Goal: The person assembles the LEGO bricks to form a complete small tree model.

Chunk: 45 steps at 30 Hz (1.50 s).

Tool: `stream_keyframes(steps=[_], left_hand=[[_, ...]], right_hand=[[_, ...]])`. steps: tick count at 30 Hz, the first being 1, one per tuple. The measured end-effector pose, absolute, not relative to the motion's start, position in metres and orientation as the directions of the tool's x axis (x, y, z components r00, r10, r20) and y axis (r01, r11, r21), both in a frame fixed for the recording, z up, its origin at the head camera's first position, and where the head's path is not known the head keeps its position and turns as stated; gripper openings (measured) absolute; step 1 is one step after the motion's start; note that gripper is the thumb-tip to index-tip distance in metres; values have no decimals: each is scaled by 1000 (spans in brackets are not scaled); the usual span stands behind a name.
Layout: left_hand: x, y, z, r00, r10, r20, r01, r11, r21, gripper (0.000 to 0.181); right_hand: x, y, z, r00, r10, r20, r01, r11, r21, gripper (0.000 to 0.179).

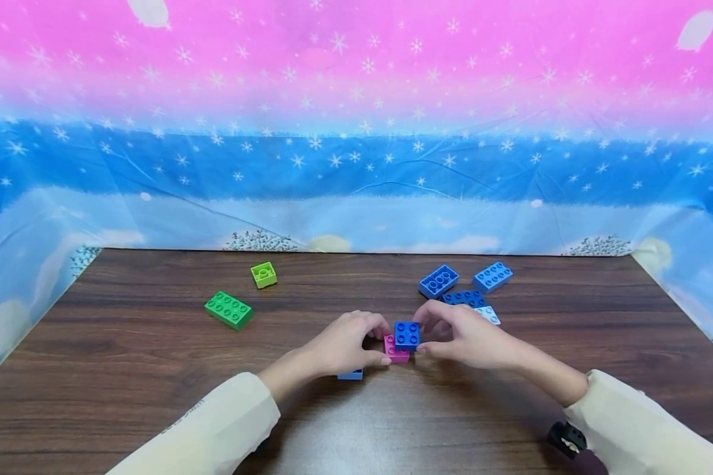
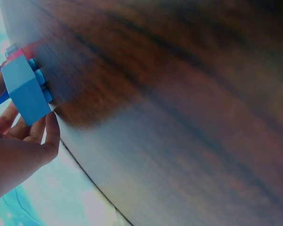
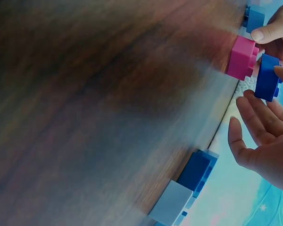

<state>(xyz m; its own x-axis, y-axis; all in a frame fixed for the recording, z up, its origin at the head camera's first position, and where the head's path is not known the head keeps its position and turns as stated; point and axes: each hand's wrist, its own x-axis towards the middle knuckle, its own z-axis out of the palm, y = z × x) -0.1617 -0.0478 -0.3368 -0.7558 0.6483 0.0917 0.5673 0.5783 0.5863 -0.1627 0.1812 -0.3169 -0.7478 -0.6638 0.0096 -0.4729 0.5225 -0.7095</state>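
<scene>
Over the wooden table, my right hand point(image 1: 472, 335) pinches a small dark blue block point(image 1: 407, 336) with its studs facing up. That block sits above a pink building block point(image 1: 397, 354); in the right wrist view a slight gap shows between the blue block point(image 3: 268, 77) and the pink block's studs point(image 3: 242, 57). The thumb and fingers of my left hand point(image 1: 347, 343) hold the pink block from its left side. Partly hidden under my left wrist lies a lighter blue block point(image 1: 350, 375), which looms large in the left wrist view point(image 2: 26, 89).
Beyond my right hand lie a blue block with its hollow underside up point(image 1: 439, 282), a lighter blue block point(image 1: 492, 277), a dark blue block point(image 1: 465, 299) and a pale blue one point(image 1: 488, 315). Left on the table are a green block point(image 1: 228, 310) and an overturned lime block point(image 1: 264, 275).
</scene>
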Motion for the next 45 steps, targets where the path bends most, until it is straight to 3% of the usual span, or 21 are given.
stream_keyframes(steps=[19, 33, 45], left_hand=[[-163, -47, -337, -759, 646, 83, 565, 590, 577, 24], [-164, -50, -326, -752, 657, 43, 518, 549, 656, 34], [-162, -49, -319, -754, 654, 61, 524, 544, 655, 19]], right_hand=[[-165, 175, -323, -706, -708, 7, -481, 472, -739, 27], [-168, 175, -325, -697, -717, 6, -481, 462, -745, 26], [-168, 175, -326, -700, -714, 7, -488, 471, -735, 26]])
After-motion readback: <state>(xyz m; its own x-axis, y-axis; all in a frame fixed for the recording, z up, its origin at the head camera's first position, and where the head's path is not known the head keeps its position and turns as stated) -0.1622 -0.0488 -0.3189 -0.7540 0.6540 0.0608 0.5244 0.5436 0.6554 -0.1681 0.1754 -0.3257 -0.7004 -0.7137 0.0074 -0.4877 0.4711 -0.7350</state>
